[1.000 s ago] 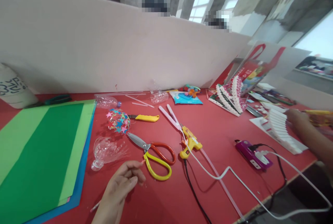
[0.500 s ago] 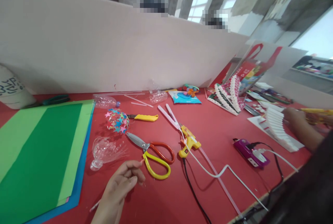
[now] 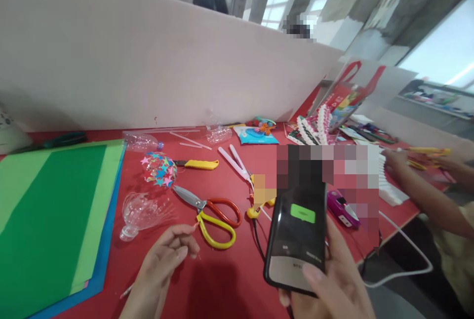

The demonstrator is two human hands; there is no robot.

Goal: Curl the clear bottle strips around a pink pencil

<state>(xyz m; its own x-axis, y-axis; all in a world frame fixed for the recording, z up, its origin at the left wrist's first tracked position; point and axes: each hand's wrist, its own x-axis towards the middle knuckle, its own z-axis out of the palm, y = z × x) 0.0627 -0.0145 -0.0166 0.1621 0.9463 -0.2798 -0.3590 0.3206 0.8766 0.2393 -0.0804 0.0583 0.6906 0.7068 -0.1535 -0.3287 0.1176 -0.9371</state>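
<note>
Since half a second ago, the right hand [image 3: 338, 277] appears in the head view, bringing up a phone [image 3: 296, 240] over the desk [image 3: 207, 183], while everything else sits a little farther left in the picture.

Head view: the phone, dark-cased and tilted, stands right of the middle, in front of a yellow glue gun [image 3: 253, 214] that it mostly hides. Its screen is dark, with one green rectangle and one pale band along the bottom (blocky pixels cover the upper part). The right hand grips it from below, thumb over the pale band. The left hand [image 3: 163, 256] is loosely curled near the yellow handle of the scissors, a small pinkish bit at its index fingertip; I cannot tell whether it pinches that bit.

Counted: one phone, one glue gun, one pair of scissors [image 3: 217, 220] lying spread, one yellow knife [image 3: 202, 164], one pink two-armed tool [image 3: 234, 162], one star-covered ball [image 3: 160, 170], one blue packet [image 3: 257, 135], one purple power strip [image 3: 343, 212]. Clear plastic bottle pieces number three, the nearest [image 3: 135, 215] cut into strips. Coloured sheets [image 3: 55, 220] lie stacked at left (too overlapped to count). Another person's arm [image 3: 411, 180] reaches in at right.
</note>
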